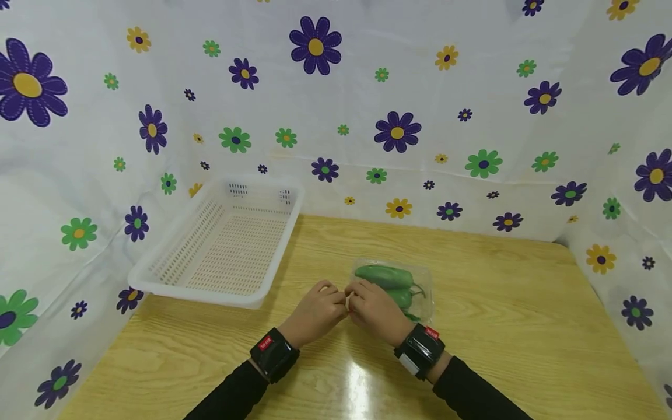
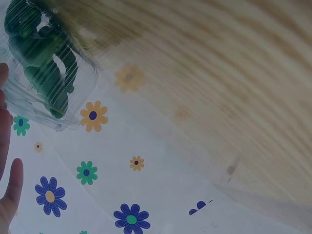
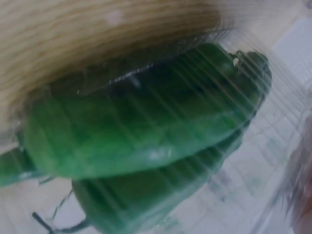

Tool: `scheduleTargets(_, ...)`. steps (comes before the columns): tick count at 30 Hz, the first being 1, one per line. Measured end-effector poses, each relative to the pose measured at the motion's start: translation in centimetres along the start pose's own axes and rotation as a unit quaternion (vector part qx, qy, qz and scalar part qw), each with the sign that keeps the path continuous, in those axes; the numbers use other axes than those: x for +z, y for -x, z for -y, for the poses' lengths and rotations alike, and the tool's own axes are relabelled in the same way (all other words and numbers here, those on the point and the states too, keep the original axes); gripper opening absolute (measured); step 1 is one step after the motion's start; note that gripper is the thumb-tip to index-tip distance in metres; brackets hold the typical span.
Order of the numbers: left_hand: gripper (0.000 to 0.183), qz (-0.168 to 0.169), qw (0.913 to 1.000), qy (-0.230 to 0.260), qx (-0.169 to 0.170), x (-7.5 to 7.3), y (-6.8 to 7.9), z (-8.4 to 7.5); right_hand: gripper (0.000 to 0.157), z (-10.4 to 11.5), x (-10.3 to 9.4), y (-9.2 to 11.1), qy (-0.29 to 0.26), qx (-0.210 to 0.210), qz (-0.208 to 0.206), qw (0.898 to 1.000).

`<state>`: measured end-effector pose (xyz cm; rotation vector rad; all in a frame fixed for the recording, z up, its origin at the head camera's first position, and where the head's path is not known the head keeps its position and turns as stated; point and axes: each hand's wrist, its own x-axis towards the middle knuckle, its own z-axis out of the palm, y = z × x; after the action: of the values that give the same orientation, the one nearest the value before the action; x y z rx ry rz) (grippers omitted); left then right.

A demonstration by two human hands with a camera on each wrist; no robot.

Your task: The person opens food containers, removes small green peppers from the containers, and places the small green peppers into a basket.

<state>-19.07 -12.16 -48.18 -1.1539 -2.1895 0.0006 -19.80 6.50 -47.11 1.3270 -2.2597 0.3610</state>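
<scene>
On the wooden desk, green peppers lie in a clear film-covered tray, right of a white basket; left hand and right hand curl together by its left edge, grip unclear.

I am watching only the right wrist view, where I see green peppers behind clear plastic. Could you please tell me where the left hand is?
Observer: In the head view, the left hand is close beside the right hand; I cannot tell whether they touch.
Operator: Thank you. Is there also some other container nearby?
Observer: Yes, a white slotted basket stands on the table, to the left of the clear tray with the green peppers.
Operator: And which clothing can you see, please?
Observer: Dark sleeves, one on each arm.
</scene>
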Motion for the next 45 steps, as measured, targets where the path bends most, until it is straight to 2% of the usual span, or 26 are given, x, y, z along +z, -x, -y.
scheduleTargets(3, 0.007, 0.003, 0.9999, 0.014, -0.001, -0.2, -0.3, -0.3, 0.02, -0.2, -0.8, 0.7, -0.036, -0.003, -0.009, 0.999)
scheduleTargets(7, 0.01, 0.014, 0.9993, 0.034, -0.004, -1.4, -1.6, -0.9, 0.031, -1.3, -2.9, 2.3, -0.063, 0.006, -0.038, 0.997)
scheduleTargets(12, 0.011, 0.03, 0.9983, 0.05, -0.003, -2.6, -3.9, -2.0, 0.033, -3.3, -5.9, 5.1, -0.049, 0.034, -0.076, 0.995)
scheduleTargets(15, 0.009, 0.032, 0.9987, 0.04, 0.007, -2.4, -5.2, -2.8, 0.034, -4.3, -7.0, 7.0, -0.037, 0.046, -0.084, 0.995)
scheduleTargets(16, 0.008, 0.032, 0.9989, 0.033, 0.011, -2.1, -5.6, -3.1, 0.029, -4.6, -7.2, 7.6, -0.035, 0.05, -0.081, 0.995)
scheduleTargets(20, 0.004, 0.044, 0.9987, 0.007, 0.024, -1.0, -6.6, -4.5, 0.028, -5.1, -7.2, 9.7, -0.033, 0.064, -0.067, 0.995)
scheduleTargets(21, 0.005, 0.05, 0.9984, 0.004, 0.025, -0.7, -6.7, -4.8, 0.023, -5.2, -7.1, 10.2, -0.036, 0.065, -0.063, 0.995)
scheduleTargets(26, 0.007, 0.093, 0.9951, 0.0, 0.035, -0.1, -6.9, -6.1, 0.015, -5.1, -6.4, 11.1, -0.044, 0.056, -0.056, 0.996)
scheduleTargets(31, 0.011, 0.123, 0.9919, -0.005, 0.032, 0.0, -6.9, -6.8, 0.035, -5.0, -6.3, 11.1, -0.036, 0.057, -0.059, 0.996)
scheduleTargets(33, 0.015, 0.131, 0.9909, -0.013, 0.03, 0.0, -6.9, -7.1, 0.038, -4.9, -6.3, 11.2, -0.03, 0.059, -0.059, 0.996)
scheduleTargets(38, 0.024, 0.144, 0.988, -0.046, 0.033, -0.2, -6.8, -7.6, 0.033, -4.9, -6.3, 11.5, -0.012, 0.062, -0.055, 0.996)
scheduleTargets(42, 0.024, 0.135, 0.9886, -0.062, 0.026, -0.3, -6.6, -7.9, 0.01, -4.9, -6.3, 11.5, -0.008, 0.06, -0.06, 0.996)
scheduleTargets(45, 0.023, 0.124, 0.9894, -0.074, 0.016, -0.4, -6.6, -8.1, 0.023, -5.1, -6.3, 11.5, -0.01, 0.06, -0.073, 0.995)
